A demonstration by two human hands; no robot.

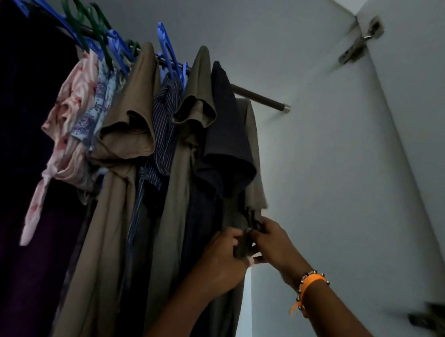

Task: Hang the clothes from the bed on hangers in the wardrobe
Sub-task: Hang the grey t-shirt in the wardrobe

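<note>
A metal rail [263, 100] runs across the wardrobe with several garments hanging from blue hangers [168, 49] and green hangers [77, 14]. The rightmost one is a grey-olive shirt [251, 132], next to a dark navy shirt [226, 129]. My left hand [221, 263] and my right hand [273, 244] meet at the grey-olive shirt's front edge, about halfway down. Both pinch its fabric between curled fingers. The spot they hold is partly hidden by the fingers. An orange band and a bead bracelet [310, 285] sit on my right wrist.
Two tan shirts [132, 118], a striped shirt [166, 116], a pink floral garment [63, 132] and dark purple cloth [5, 169] fill the rail to the left. The white wardrobe wall [316, 151] is right of the clothes. The open door [429, 137] carries two hinges [361, 42].
</note>
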